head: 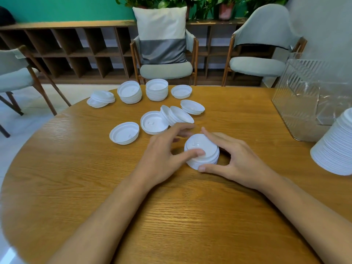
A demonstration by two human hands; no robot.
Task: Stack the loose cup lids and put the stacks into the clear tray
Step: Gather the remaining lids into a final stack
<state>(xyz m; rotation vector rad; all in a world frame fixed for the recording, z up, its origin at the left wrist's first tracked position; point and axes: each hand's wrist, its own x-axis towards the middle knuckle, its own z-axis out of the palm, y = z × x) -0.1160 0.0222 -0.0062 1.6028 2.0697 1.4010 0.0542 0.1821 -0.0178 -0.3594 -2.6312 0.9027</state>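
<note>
A short stack of white cup lids [202, 149] rests top side up on the wooden table [95, 178], held from both sides. My left hand [167, 159] presses its thumb on the stack's near left edge. My right hand [234, 159] cups the right side, thumb at the front. Beyond lie loose white lids [124, 133] and small piles [154, 125], some tipped on edge [177, 116], with taller stacks [157, 89] at the far edge. The clear tray [297, 103] stands at the right.
A tall stack of white lids [335, 147] stands at the right edge, in front of the tray. Three grey chairs [165, 69] surround the round table. A wooden shelf unit and plants line the green wall behind.
</note>
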